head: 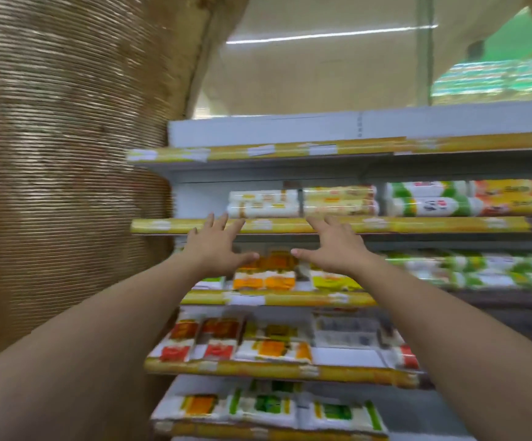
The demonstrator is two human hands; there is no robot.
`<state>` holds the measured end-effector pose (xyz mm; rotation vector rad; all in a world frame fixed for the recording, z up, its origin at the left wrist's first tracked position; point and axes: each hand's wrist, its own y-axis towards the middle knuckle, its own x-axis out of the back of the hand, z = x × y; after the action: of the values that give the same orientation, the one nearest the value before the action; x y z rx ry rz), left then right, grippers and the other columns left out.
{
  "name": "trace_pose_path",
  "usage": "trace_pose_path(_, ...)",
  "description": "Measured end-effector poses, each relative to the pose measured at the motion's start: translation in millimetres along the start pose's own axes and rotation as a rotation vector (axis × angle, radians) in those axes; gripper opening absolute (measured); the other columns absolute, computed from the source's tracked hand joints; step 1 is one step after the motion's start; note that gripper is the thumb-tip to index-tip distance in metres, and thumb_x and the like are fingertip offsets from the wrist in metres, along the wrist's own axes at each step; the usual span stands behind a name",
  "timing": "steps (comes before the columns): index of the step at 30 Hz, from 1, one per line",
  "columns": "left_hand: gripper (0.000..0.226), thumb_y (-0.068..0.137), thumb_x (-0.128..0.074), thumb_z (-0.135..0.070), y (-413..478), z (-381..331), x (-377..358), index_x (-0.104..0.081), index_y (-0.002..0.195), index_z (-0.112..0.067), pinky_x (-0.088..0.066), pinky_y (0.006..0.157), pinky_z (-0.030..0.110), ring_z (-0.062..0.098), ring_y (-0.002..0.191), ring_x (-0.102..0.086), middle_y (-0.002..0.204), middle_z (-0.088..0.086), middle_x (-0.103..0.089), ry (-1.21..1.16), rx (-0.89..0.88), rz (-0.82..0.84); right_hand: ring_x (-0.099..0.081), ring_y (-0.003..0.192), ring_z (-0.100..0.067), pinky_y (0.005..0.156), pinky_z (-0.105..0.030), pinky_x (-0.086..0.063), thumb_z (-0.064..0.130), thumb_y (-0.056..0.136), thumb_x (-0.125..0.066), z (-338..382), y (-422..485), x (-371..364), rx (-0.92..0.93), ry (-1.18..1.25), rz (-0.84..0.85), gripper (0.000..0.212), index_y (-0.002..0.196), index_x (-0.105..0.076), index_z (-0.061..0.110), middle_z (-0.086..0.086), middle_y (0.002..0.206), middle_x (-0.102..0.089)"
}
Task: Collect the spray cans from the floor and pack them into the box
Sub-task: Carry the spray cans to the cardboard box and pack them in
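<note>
The left hand (217, 246) and right hand (331, 249) stretch toward the stocked shelves (322, 226), each grip released and empty, probably for balance, since the spray cans and floor lie out of view.

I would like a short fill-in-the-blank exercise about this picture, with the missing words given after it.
1. The left hand and the right hand reach forward, open, and hold ____.
2. The front edges of the shelves carry price strips of ____ colour.
3. The ribbed brown cardboard fills the ____ side of the view.

Missing words: nothing; yellow; left.
</note>
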<state>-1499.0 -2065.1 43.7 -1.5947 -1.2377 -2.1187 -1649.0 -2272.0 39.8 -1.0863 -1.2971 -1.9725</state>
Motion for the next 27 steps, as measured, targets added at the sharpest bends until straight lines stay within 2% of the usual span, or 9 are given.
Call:
trace_pose_path(7,0.098,0.084,-0.046,-0.082,-58.4,193.0,15.4,-0.009,0.161,-0.035,-0.014,0.121,0.060,0.029,0.155,0.005,0.170,0.002,-0.001,0.104,0.252,0.025,-0.018,0.151,-0.039,0.118,-0.056,-0.028,0.076,0.082,-0.059,195.0,52.4,-108.6,0.206,0.148,0.119,0.097,0.160,-0.018,0.036,-0.007,0.168,-0.012)
trace_pose_path(14,0.099,0.084,-0.047,-0.081,-141.6,343.2,0.7,-0.004,0.161,-0.036,-0.012,0.123,0.059,0.030,0.155,0.007,0.170,0.003,0.003,0.177,0.480,0.123,-0.019,0.152,-0.037,0.120,-0.052,-0.028,0.074,0.080,-0.064,352.9,75.1,-196.7,0.384,0.263,0.207,0.100,0.160,-0.018,0.035,-0.010,0.168,-0.011)
trace_pose_path(20,0.100,0.084,-0.053,-0.078,-182.3,433.3,-18.9,-0.004,0.161,-0.037,-0.013,0.123,0.058,0.030,0.155,0.006,0.170,0.004,0.002,0.164,0.657,0.149,-0.013,0.153,-0.037,0.121,-0.056,-0.024,0.070,0.083,-0.065,438.5,97.5,-261.5,0.512,0.325,0.303,0.099,0.161,-0.017,0.033,-0.009,0.169,-0.007)
trace_pose_path(27,0.099,0.085,-0.055,-0.075,-176.8,510.9,-71.2,-0.004,0.161,-0.036,-0.015,0.122,0.058,0.031,0.155,0.005,0.170,0.004,0.003,0.235,0.771,0.197,-0.016,0.153,-0.038,0.121,-0.060,-0.023,0.065,0.083,-0.070,511.0,148.0,-350.6,0.580,0.436,0.397,0.099,0.160,-0.019,0.031,-0.010,0.168,-0.013)
